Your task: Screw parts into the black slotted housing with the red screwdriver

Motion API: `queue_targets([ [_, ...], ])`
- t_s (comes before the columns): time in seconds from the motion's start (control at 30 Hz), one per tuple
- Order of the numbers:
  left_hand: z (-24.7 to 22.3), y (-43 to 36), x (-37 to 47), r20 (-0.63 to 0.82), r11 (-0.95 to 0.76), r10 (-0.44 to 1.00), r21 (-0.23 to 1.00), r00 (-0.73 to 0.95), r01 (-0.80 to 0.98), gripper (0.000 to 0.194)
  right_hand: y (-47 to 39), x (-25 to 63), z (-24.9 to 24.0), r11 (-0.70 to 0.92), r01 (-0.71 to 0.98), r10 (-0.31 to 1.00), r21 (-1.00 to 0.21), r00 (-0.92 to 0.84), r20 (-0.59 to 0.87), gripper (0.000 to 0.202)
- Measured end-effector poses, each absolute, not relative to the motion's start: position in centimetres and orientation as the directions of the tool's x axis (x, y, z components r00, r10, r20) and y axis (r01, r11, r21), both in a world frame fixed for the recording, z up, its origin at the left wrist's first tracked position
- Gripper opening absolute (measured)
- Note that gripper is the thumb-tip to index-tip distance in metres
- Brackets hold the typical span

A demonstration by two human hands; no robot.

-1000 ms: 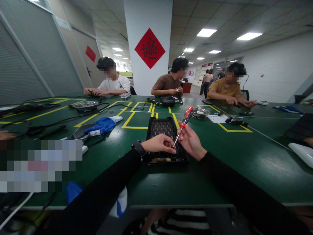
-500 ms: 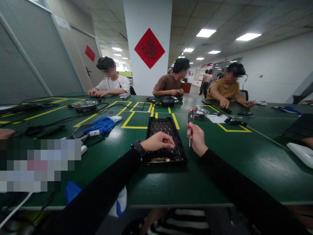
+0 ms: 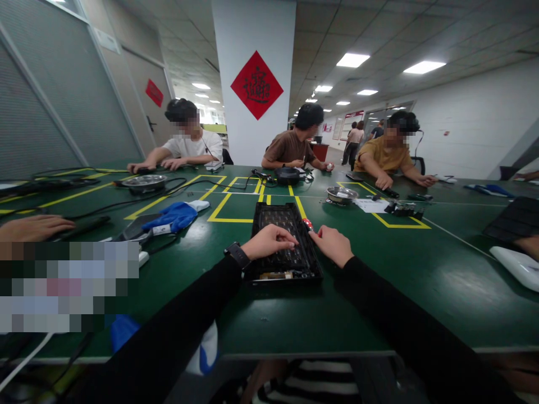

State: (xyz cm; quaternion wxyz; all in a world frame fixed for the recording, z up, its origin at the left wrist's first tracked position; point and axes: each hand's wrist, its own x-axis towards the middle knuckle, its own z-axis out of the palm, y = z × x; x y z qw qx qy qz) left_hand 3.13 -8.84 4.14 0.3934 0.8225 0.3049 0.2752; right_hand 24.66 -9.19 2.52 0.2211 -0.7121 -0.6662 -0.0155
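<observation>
A shallow black plastic case [image 3: 309,255] with an open top lies on the table in front of me. Rows of small shiny pieces line its inside, and a brownish part sits along its near edge. My left hand [image 3: 272,242] hovers over the case, thumb and fingers pinched together; whatever is between them is too small to make out. Beside the case's right rim, my right hand [image 3: 332,244] has its fingers closed at the red handle of a screwdriver [image 3: 308,224]. The handle now points away from me, and its shaft is hidden.
Blue and white gloves [image 3: 174,216] and cables lie to the left, where another person's hand [image 3: 37,227] rests. Metal bowls [image 3: 342,194] and a black round device [image 3: 287,175] stand farther back. Three people sit across the green table [image 3: 379,292].
My right hand has lowered and moved left toward the case, and the screwdriver has gone from upright to tilted down. My left hand has barely moved. A person's hand has come in at left.
</observation>
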Motion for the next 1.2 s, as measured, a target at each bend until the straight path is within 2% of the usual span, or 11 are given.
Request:
queue_targets([
  [0.07, 4.1, -8.8, 3.2, 0.219, -0.484, 0.74, 0.83, 0.636, 0.277, 0.03, -9.7, 24.1, 3.2, 0.125, 0.941, 0.898, -0.314, 0.027, 0.439, 0.033],
  [0.13, 4.1, -8.8, 3.2, 0.241, -0.482, 0.751, 0.836, 0.614, 0.261, 0.03, -10.3, 23.3, 3.8, 0.358, 0.865, 0.835, -0.351, -0.128, 0.535, 0.026],
  [0.2, 4.0, -8.7, 3.2, 0.266, -0.495, 0.75, 0.833, 0.605, 0.248, 0.028, -10.9, 22.3, 4.1, 0.547, 0.74, 0.779, -0.391, -0.279, 0.562, 0.02],
  [0.27, 4.0, -8.7, 3.1, 0.281, -0.509, 0.748, 0.825, 0.601, 0.247, 0.023, -11.3, 21.6, 4.1, 0.621, 0.652, 0.756, -0.435, -0.351, 0.553, 0.016],
  [0.47, 3.9, -8.5, 3.1, 0.31, -0.524, 0.772, 0.805, 0.555, 0.28, 0.021, -11.2, 21.4, 3.4, 0.633, 0.568, 0.765, -0.526, -0.353, 0.539, 0.016],
  [0.63, 4.0, -8.4, 3.1, 0.269, -0.48, 0.781, 0.836, 0.564, 0.265, 0.021, -10.8, 21.7, 3.7, 0.643, 0.529, 0.763, -0.554, -0.38, 0.522, 0.012],
  [0.73, 4.1, -8.4, 3.0, 0.283, -0.478, 0.807, 0.829, 0.519, 0.291, 0.022, -11.0, 22.0, 4.5, 0.667, 0.471, 0.741, -0.577, -0.497, 0.452, 0.012],
  [0.87, 4.3, -8.4, 2.8, 0.315, -0.493, 0.832, 0.799, 0.457, 0.345, 0.029, -11.7, 22.0, 5.5, 0.697, 0.371, 0.619, -0.614, -0.744, 0.253, 0.012],
  [1.03, 4.3, -8.4, 2.7, 0.336, -0.517, 0.828, 0.768, 0.449, 0.378, 0.036, -12.4, 21.2, 5.2, 0.691, 0.464, 0.619, -0.555, -0.776, 0.122, 0.01],
  [1.2, 4.3, -8.4, 2.8, 0.328, -0.514, 0.83, 0.763, 0.451, 0.392, 0.039, -12.3, 20.8, 4.8, 0.658, 0.512, 0.667, -0.552, -0.736, 0.113, 0.01],
])
